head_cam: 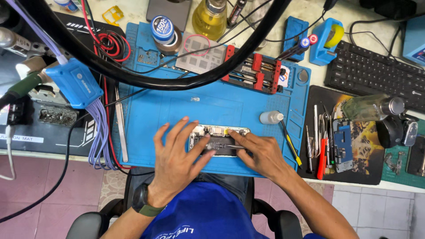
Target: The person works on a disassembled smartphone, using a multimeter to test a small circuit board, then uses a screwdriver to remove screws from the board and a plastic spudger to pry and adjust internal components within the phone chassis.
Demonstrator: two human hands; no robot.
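Two bottles to note first: a round glass bottle [210, 18] at twelve o'clock of the blue work mat [177, 110] holds yellow liquid, and a clear bottle [369, 107] lying on its side out at three o'clock looks nearly empty; a small white dropper bottle [270, 117] lies on the mat's right part, contents impossible to tell. Now the hands, both down at the mat's six o'clock edge on one opened phone [218, 140], back off, insides showing. The left hand [179, 159] lies flat, fingers spread wide apart, fingertips pressing the phone's left end, nothing pinched in it; a dark watch with a green strap [144, 201] sits on that wrist. The right hand [261, 152] comes in from four o'clock, fingers drawn together on a thin pair of tweezers [228, 145] whose tip rests over the phone's middle. One red and black clamp fixture [254, 73] stands at the mat's one o'clock, one grey stencil plate [201, 55] beside it at eleven. One black keyboard [372, 73] at two o'clock, and a row of several hand tools [319, 146] on the dark pad to the right.
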